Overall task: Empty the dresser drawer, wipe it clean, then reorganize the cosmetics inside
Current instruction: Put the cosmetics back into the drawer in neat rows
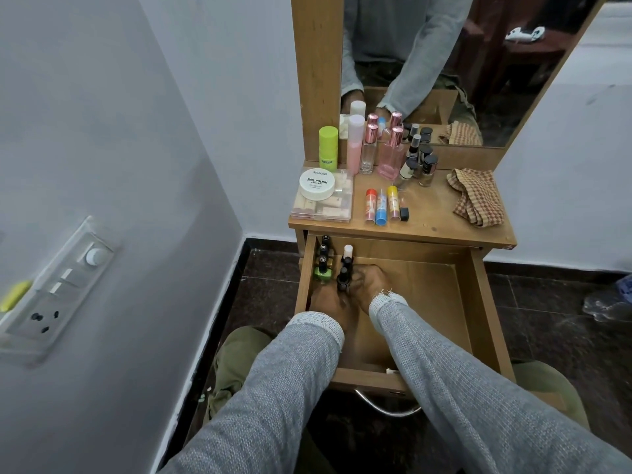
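The wooden drawer (437, 302) stands pulled out under the dresser top. Along its left wall stand a green nail polish bottle (323, 273) and two black-capped bottles (323, 249); a white-capped bottle (347, 253) stands beside them. Both my hands are in the drawer's left part. My left hand (326, 304) and my right hand (367, 280) meet around a small dark bottle (343, 280), fingers curled at it. Which hand bears it is unclear.
On the dresser top (427, 213) stand a clear box of cosmetics (321, 203) with a white nail polish remover tub (317, 184), a green tube, pink bottles, small vials, several lip balm sticks (381, 205) and a checked cloth (477, 196). A mirror rises behind. The wall is close on the left.
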Demonstrator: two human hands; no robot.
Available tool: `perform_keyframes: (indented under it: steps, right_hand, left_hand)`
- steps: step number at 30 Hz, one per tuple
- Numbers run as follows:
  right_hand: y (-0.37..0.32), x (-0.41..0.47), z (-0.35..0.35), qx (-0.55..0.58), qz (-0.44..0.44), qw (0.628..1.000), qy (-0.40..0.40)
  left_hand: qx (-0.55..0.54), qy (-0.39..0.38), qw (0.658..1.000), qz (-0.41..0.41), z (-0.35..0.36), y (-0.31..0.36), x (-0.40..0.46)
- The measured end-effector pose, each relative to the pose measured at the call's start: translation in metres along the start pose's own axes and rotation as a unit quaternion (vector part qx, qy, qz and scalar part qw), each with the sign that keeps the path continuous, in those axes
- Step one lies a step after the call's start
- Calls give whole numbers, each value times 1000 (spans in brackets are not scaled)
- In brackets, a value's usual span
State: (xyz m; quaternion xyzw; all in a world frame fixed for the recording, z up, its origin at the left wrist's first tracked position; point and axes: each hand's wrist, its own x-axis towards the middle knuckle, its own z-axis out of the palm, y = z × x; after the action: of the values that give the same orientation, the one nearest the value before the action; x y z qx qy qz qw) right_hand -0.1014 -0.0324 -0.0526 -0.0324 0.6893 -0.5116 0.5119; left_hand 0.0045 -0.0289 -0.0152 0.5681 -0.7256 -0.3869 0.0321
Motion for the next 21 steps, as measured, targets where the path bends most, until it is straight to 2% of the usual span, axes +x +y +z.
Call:
perform_keyframes:
  steps: [3,8,14,17,19,21]
  right_hand:
    - [-4,-6,4,128,33,991,6]
    - [-12,-17,7,251,66,964,-51]
    - [-17,-17,11,227,50,971,-48]
    - [-16,-23,10,222,26,972,-77]
    - [-12,-21,11,205,18,977,-61]
    - [-11,-17,11,119,-6,992,-29]
  left_hand:
    - [-11,6,1000,11,0,2,1]
    - [-15,11,999,32,2,-1,1]
    - [-26,-3,999,33,3,-3,3]
    - [-30,2,999,33,8,-7,8]
    - [-31,9,999,33,10,-10,9]
    - [-32,16,999,29,12,-11,11]
